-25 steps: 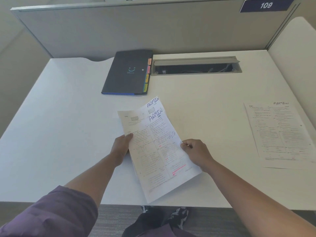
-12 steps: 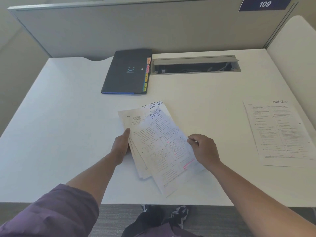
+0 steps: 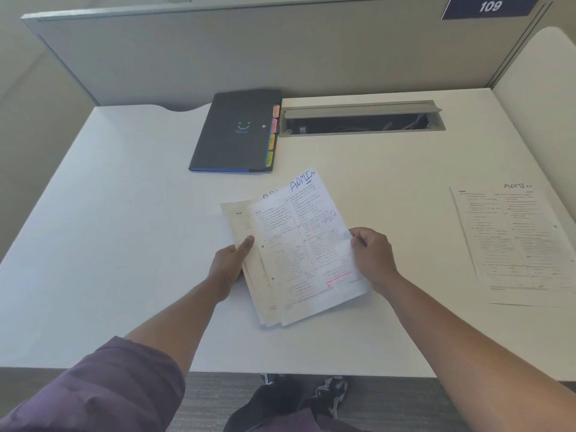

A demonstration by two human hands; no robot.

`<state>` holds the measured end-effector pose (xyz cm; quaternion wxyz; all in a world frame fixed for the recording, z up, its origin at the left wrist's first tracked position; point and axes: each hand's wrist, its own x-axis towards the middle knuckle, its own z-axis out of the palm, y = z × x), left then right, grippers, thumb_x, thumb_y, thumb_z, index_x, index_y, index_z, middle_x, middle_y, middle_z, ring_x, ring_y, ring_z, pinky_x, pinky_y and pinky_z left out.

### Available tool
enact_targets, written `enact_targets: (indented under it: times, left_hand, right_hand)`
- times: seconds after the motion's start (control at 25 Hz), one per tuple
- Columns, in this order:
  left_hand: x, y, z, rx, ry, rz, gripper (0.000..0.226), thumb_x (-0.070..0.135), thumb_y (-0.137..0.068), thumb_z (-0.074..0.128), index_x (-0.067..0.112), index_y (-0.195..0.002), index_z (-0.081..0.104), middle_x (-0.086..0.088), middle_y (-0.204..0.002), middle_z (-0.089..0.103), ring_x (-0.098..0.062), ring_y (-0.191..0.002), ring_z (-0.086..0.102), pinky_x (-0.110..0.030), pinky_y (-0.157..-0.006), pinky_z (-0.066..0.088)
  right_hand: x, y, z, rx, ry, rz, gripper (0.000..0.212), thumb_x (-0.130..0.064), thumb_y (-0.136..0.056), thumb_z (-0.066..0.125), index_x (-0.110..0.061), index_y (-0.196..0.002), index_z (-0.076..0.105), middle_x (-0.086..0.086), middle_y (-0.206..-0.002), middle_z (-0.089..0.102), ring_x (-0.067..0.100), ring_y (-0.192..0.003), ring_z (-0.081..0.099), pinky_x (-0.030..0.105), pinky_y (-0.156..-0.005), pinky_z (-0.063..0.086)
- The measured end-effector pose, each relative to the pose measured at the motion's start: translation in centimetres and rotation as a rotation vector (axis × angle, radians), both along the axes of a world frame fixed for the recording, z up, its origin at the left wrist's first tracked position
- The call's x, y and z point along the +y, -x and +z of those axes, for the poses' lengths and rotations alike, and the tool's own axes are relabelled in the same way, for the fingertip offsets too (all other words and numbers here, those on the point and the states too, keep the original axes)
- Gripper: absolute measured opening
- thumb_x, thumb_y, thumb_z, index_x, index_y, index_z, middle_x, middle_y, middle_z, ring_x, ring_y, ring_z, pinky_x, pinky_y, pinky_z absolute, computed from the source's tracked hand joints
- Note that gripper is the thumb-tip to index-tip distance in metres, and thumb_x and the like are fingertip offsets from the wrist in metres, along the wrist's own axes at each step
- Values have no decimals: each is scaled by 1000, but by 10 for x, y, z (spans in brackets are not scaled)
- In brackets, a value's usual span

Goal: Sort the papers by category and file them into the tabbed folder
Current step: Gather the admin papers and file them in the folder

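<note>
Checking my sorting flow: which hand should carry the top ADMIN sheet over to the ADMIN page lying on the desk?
Right, probably. The right hand already pinches the top ADMIN sheet, and the ADMIN page lies on its side. The left hand holds the remaining papers.

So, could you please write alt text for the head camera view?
Both hands hold a fanned stack of papers over a white desk: left hand on its left edge, right hand pinching the top "ADMIN" sheet. A closed tabbed folder lies beyond; another ADMIN sheet lies right.
</note>
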<state>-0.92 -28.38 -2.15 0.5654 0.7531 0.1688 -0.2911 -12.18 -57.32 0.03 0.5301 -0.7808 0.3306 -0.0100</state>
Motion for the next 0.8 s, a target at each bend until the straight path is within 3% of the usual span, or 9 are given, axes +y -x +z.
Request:
enact_targets:
  times: [0.16, 0.28, 0.4, 0.48, 0.68, 0.8]
  left_hand:
    - [-3, 1, 3, 13, 69, -13, 33, 42, -90, 78, 12, -105, 75, -3, -99, 81, -29, -99, 77, -47, -98, 59]
    - [1, -1, -2, 25, 91, -62, 18, 21, -94, 76, 12, -110, 75, -4, -104, 81, -27, -100, 77, -49, -100, 58]
    - [7, -4, -8, 30, 64, -111, 17, 12, -96, 71, 12, -112, 73, -3, -106, 81, -28, -102, 76, -52, -100, 57]
    - [11, -5, -13, 29, 77, -136, 17, 12, -97, 69, 14, -113, 73, -3, -107, 80, -29, -104, 76, -53, -99, 57]
    - [4, -12, -7, 32, 184, -193, 19, 8, -101, 63, 11, -118, 72, -5, -111, 80, -29, -105, 76, -52, -98, 58]
    - [-21, -18, 11, 3, 247, -257, 20, 8, -103, 60, 12, -121, 70, -4, -114, 79, -28, -106, 75, -51, -94, 60]
  right_hand:
    - [17, -14, 1, 30, -26, 36, 35, -8, -99, 45, -26, -93, 74, -4, -94, 78, 26, -95, 73, 38, -80, 58]
    - [21, -19, -4, 61, -56, 72, 32, -10, -98, 48, -25, -100, 76, -4, -97, 79, 28, -98, 73, 39, -82, 59]
    - [21, -23, -5, 75, -109, 89, 26, -14, -98, 54, -21, -113, 74, -6, -106, 77, 25, -106, 71, 39, -84, 57]
    - [20, -25, 1, 72, -100, 27, 25, -19, -98, 61, -18, -122, 69, -5, -114, 70, 20, -111, 67, 30, -84, 53]
    - [8, -24, 14, 34, -124, -109, 34, -27, -92, 78, -22, -122, 64, -2, -121, 66, 18, -115, 62, 33, -96, 48]
    - [2, -15, 28, 1, -251, -106, 30, -29, -93, 78, -13, -117, 69, 4, -115, 75, 22, -108, 72, 39, -95, 57]
